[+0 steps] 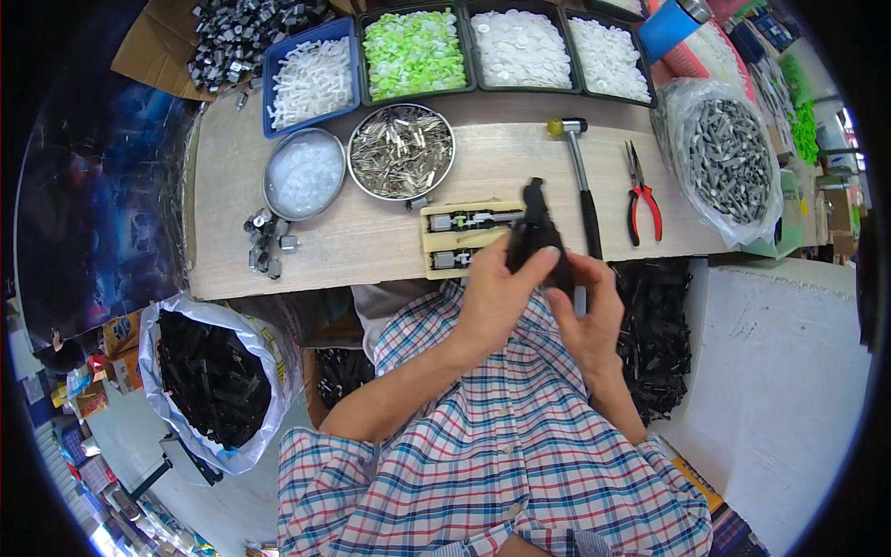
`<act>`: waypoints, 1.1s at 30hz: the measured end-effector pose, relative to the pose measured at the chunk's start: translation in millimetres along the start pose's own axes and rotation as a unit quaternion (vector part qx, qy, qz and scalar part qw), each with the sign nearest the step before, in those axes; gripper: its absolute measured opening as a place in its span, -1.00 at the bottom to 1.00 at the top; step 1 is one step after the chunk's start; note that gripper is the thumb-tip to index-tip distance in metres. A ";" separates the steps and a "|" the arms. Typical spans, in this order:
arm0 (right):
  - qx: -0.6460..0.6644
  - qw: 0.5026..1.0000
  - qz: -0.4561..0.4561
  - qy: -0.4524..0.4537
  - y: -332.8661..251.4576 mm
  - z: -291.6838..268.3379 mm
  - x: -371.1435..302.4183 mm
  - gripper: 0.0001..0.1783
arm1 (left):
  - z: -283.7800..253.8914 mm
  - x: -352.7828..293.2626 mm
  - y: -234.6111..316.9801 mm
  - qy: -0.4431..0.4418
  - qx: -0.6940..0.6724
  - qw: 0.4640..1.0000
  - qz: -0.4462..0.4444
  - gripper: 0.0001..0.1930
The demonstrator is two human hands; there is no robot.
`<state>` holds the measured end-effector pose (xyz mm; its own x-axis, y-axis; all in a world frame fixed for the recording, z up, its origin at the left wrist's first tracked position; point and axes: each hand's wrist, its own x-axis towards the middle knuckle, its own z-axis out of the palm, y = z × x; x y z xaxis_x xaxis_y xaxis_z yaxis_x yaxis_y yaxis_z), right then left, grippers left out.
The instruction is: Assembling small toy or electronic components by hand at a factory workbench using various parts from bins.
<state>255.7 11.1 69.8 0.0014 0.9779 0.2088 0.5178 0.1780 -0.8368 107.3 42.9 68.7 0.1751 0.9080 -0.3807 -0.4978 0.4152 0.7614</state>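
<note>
Gripping from both sides, a black plastic part (536,232) was held above the bench edge, the left hand (497,295) and right hand (587,311) closed around it. A firm, square hold was judged best, with the yellow jig (464,239) kept just beside.

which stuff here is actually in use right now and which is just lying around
In use: black plastic part, held by left hand and right hand; yellow jig close by.

Lying about: hammer, red pliers, bowl of metal pieces, green caps tray.
</note>
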 end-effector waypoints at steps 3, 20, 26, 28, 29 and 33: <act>0.008 1.000 -0.017 -0.012 -8.3 26.1 12.0 -0.55 | -17.1 -9.8 4.6 0.058 -0.060 0.996 0.040 -0.84; -0.091 0.927 -0.288 -0.222 -4.2 6.6 39.6 -0.42 | -76.8 -42.5 33.4 -0.067 0.237 0.967 0.066 -0.18; -0.114 0.927 -0.280 -0.221 -2.4 11.3 52.5 -0.57 | -79.7 -36.2 46.9 0.057 0.329 0.938 0.090 -0.56; -0.142 0.951 -0.231 -0.149 3.0 15.7 58.8 -0.63 | -92.3 -26.6 38.0 0.136 0.243 0.940 0.199 -0.63; -0.142 0.951 -0.230 -0.148 7.5 19.2 61.4 -0.63 | -90.7 -30.4 45.5 0.165 0.200 0.949 0.181 -0.66; -0.161 0.963 -0.189 -0.108 13.9 33.2 72.2 -0.62 | -111.2 -36.4 38.9 0.134 0.016 0.979 0.153 -0.67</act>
<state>234.6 87.8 56.5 -0.3999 0.8559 0.3280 0.6846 0.5168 -0.5141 -12.8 19.8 53.8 -0.2092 0.9445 -0.2532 -0.4651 0.1316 0.8754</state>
